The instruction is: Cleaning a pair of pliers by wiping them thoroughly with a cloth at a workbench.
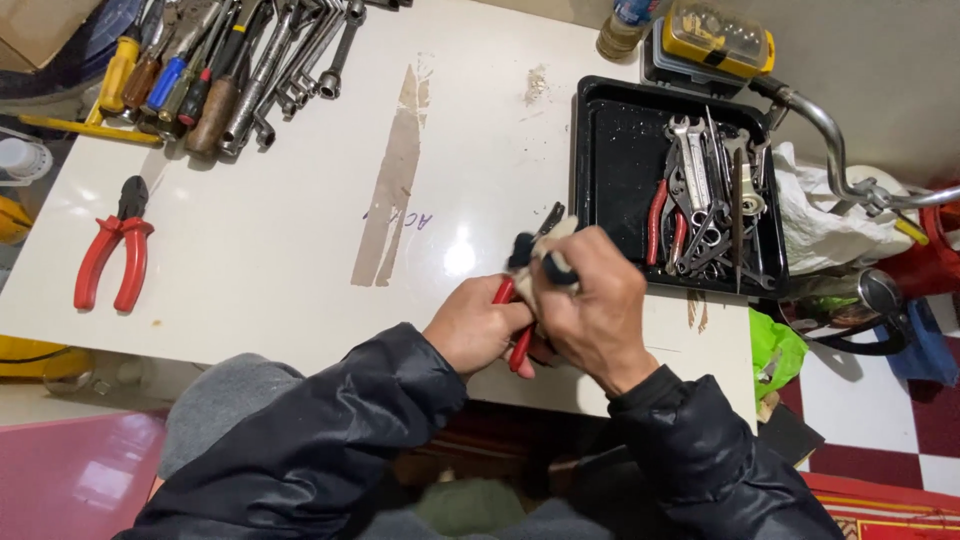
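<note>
Pliers (520, 300) with red handles sit mostly hidden in left hand (480, 325)'s grip, right hand (590, 300) pressing cloth (555, 255) over them.

1. A yellow-lidded clear plastic case (718, 36) of small parts sits at the tabletop's (300, 250) far right edge.
2. A labelled bottle (624, 24) stands just left of it.
3. A cardboard box corner (40, 28) shows top left.

Bright overhead light — glare spot on the white table (459, 258) — edges bowed, hands slightly blurred.
</note>
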